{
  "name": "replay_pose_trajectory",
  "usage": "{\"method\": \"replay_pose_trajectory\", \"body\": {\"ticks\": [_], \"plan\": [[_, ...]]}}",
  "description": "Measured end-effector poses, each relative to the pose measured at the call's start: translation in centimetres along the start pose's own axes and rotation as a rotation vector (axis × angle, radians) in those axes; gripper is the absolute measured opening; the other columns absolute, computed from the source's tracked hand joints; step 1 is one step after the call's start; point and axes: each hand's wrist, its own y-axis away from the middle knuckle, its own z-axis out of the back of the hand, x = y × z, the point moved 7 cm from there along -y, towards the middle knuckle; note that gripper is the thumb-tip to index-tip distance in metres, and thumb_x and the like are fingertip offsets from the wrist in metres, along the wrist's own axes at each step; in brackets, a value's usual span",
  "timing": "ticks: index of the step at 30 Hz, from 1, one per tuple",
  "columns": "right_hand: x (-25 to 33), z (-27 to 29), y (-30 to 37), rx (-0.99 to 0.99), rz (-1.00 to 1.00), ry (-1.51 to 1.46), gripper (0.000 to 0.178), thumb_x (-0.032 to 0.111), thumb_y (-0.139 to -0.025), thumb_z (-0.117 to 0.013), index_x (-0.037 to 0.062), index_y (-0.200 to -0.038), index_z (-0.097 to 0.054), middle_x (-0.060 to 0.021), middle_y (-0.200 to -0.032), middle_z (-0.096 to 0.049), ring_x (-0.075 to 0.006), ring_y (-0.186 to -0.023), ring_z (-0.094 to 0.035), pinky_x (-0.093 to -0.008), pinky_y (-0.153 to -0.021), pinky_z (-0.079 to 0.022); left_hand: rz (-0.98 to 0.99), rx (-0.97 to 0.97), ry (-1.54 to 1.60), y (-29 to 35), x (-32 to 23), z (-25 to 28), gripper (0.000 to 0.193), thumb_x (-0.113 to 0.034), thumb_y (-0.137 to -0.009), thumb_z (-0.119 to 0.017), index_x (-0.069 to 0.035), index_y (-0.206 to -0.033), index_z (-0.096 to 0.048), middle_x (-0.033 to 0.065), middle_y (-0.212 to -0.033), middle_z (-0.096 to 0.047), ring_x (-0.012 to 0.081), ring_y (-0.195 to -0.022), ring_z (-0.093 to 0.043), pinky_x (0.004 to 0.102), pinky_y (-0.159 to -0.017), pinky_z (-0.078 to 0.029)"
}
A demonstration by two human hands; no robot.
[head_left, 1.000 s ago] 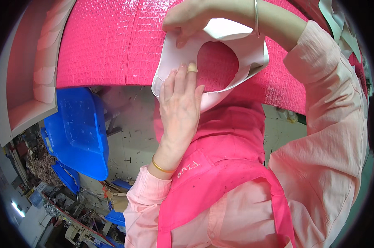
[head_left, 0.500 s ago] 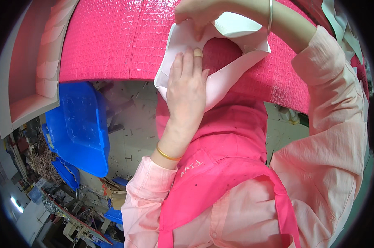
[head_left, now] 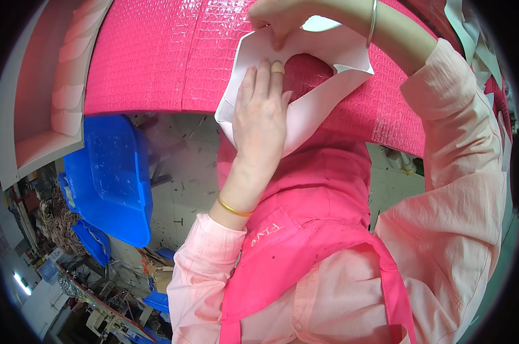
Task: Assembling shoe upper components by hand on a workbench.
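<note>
A white, leather-like folded piece (head_left: 317,117) with a wide rounded opening lies on the pink covered worktop and hangs over its near edge. My left hand (head_left: 261,117) rests flat on its left part, fingers stretched out and pointing away from me, a tan band around one fingertip. At the far edge of the piece my right hand (head_left: 282,17) is closed, with one digit pressed down on the white surface just beyond the left fingertips. Its other fingers are curled around the far edge and partly hidden. Pink worktop shows through the opening.
The pink, glossy worktop cover (head_left: 139,63) spans the far side. At the left stands a box (head_left: 38,152) with several white pieces inside. Below the worktop is a blue plastic bin (head_left: 107,183). White pieces (head_left: 469,34) hang at the far right. Scraps litter the floor.
The right hand has shifted slightly to the right, and the white piece's far flap has come down, narrowing the bright gap under the wrist. The left hand stays flat, almost in place.
</note>
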Motion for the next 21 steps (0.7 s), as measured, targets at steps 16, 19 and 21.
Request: {"method": "replay_pose_trajectory", "body": {"ticks": [16, 19, 21], "plan": [[-4.4, -3.4, -0.2, -0.051, -0.171, -0.161, 0.035, 0.027, -0.067, -0.065, 0.0012, -0.090, -0.064, -0.0171, -0.082, -0.063, -0.0297, -0.075, -0.060, -0.0374, -0.067, -0.046, -0.140, 0.106, 0.085, -2.1, 0.5, -0.1, 0.035, -0.016, -0.078, -0.056, -0.001, -0.109, -0.051, 0.0143, -0.112, -0.051, 0.0310, -0.103, -0.048, 0.0385, -0.085, -0.042], [-3.4, -2.9, 0.8, -0.433, -0.171, 0.035, 0.037, 0.030, -0.066, -0.066, 0.0022, -0.090, -0.064, -0.0175, -0.084, -0.063, -0.0298, -0.075, -0.060, -0.0376, -0.067, -0.046, -0.104, 0.113, 0.034, -2.0, 0.8, 0.0, 0.036, -0.017, -0.078, -0.057, -0.004, -0.110, -0.051, 0.0128, -0.110, -0.051, 0.0288, -0.104, -0.048, 0.0368, -0.088, -0.040], [-3.5, -2.9, 0.5, -0.413, -0.184, 0.019, 0.039, 0.032, -0.066, -0.067, 0.0020, -0.090, -0.064, -0.0175, -0.083, -0.063, -0.0295, -0.075, -0.060, -0.0379, -0.067, -0.047, -0.076, 0.125, 0.019, -2.4, 0.3, 0.2, 0.036, -0.017, -0.078, -0.057, -0.004, -0.111, -0.051, 0.0127, -0.110, -0.051, 0.0280, -0.105, -0.047, 0.0361, -0.089, -0.039]]}}
